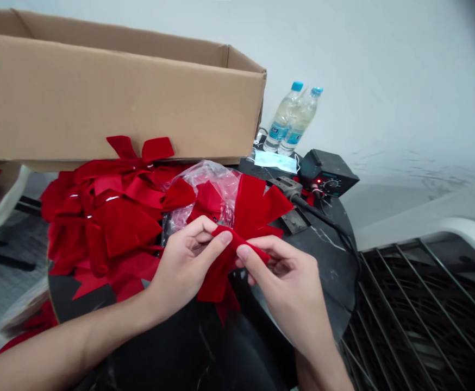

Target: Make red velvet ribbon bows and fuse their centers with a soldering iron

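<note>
A red velvet ribbon bow (257,203) is held over the front of the round black table (327,271). My left hand (194,258) pinches its narrow middle between thumb and fingers. Just to the right, my right hand (282,277) pinches the same folded strip, thumb on top. Wide ribbon tails spread above and below the fingers. To the left lies a heap of finished-looking red bows (127,222), some with thin shiny ties at their centres. Behind my hands sits a clear plastic bag (217,179) with red material in or under it.
A long open cardboard box (119,103) stands at the back left. Two bottles (286,125), a blue face mask (275,161) and a black control box with a red light (329,174) are at the back right. A cabled tool (290,187) lies nearby; a metal rack (417,309) stands right.
</note>
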Motion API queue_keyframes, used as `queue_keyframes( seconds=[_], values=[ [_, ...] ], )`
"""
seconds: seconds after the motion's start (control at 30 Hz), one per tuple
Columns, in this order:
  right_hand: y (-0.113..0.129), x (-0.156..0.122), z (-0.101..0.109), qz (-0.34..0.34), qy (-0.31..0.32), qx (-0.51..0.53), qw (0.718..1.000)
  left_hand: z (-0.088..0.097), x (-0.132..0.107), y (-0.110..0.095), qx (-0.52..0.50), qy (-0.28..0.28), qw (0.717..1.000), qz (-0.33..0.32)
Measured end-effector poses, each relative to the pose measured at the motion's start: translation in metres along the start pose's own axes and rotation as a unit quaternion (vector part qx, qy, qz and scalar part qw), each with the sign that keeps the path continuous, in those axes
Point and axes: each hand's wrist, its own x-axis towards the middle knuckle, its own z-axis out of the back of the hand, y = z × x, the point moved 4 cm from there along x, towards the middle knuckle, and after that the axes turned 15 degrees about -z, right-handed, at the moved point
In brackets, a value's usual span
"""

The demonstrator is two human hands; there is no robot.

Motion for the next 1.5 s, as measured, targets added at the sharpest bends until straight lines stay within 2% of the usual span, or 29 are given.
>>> queue_keyframes(
  seconds=[0.13,0.4,0.63,0.8,1.07,1.23,1.33,1.5],
  values=[
    [-0.007,-0.002,0.001,-0.003,-0.025,0.047,0.999,0.005,-0.002,-0.001,0.019,-0.049,0.999,-0.001],
    [-0.013,-0.001,0.0,-0.004,-0.016,0.095,0.995,0.008,-0.003,0.002,0.0,-0.044,0.999,0.007],
    [-0.012,0.001,-0.003,0.006,-0.006,0.11,0.994,0.008,0.0,0.0,-0.002,-0.08,0.996,-0.03],
    [-0.016,0.004,-0.004,-0.008,-0.002,0.12,0.993,0.007,-0.001,0.001,-0.014,-0.076,0.997,-0.029],
    [-0.017,0.003,-0.001,-0.001,0.009,0.126,0.992,0.009,-0.001,-0.004,0.029,-0.096,0.992,-0.072],
    [-0.01,-0.001,-0.002,0.026,-0.033,0.098,0.994,0.008,-0.002,0.001,0.013,-0.087,0.995,-0.054],
    [-0.011,-0.001,-0.004,0.019,-0.044,0.113,0.992,0.009,0.0,0.005,-0.005,-0.078,0.996,-0.046],
    [-0.015,0.004,-0.005,0.014,-0.055,0.127,0.99,0.012,0.004,0.009,-0.021,-0.098,0.994,-0.031]
  ],
)
